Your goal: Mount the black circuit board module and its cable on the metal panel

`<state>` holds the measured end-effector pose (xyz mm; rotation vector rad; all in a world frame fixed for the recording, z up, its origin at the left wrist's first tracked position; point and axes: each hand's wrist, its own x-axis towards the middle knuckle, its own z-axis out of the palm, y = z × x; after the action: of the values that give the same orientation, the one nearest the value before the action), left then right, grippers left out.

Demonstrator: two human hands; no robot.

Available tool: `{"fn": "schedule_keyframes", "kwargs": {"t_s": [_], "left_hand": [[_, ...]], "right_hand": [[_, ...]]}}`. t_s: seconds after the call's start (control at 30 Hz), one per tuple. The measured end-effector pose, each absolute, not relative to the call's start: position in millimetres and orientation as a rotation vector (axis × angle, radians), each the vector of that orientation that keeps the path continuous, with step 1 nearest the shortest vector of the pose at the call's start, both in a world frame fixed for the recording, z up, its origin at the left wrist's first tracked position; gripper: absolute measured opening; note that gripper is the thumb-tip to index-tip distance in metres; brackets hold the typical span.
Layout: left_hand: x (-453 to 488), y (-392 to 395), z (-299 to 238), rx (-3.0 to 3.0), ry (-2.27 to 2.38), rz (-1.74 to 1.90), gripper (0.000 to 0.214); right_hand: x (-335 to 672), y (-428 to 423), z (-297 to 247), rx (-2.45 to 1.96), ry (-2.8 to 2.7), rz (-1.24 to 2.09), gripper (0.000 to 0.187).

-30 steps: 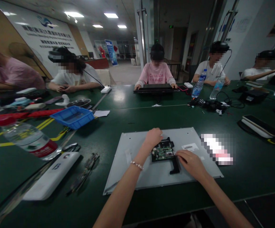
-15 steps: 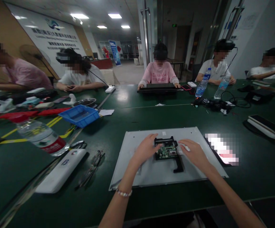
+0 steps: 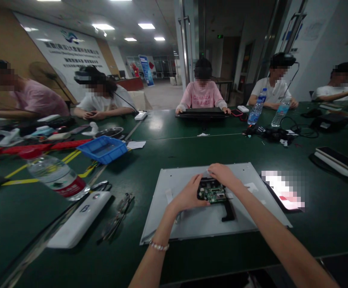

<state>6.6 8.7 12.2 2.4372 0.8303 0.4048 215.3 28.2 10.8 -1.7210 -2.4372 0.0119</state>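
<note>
A grey metal panel (image 3: 192, 224) lies flat on the green table in front of me. On its middle sits a small green circuit board (image 3: 213, 193) with a black bracket (image 3: 228, 211) running down from it. My left hand (image 3: 188, 197) grips the board's left edge with curled fingers. My right hand (image 3: 222, 174) is at the board's far edge, its fingers pinched on something small and pale that I cannot make out.
A lit phone (image 3: 283, 190) lies right of the panel. To the left lie a white power bank (image 3: 77, 221), glasses (image 3: 116, 216), a tipped water bottle (image 3: 53, 174) and a blue tray (image 3: 103, 149). Several people sit around the table; cables (image 3: 274, 134) and bottles stand far right.
My right hand moved from the board's right side up and left to its far edge. My left hand shifted slightly down and closed on the board's left edge.
</note>
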Motion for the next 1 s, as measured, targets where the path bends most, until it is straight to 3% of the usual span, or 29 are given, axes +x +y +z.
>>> {"fn": "schedule_keyframes", "kwargs": {"t_s": [1.0], "left_hand": [[6.6, 10.5, 5.2, 2.426, 0.897, 0.344, 0.105]], "right_hand": [[216.5, -6.6, 12.1, -1.746, -2.447, -0.116, 0.023]]}}
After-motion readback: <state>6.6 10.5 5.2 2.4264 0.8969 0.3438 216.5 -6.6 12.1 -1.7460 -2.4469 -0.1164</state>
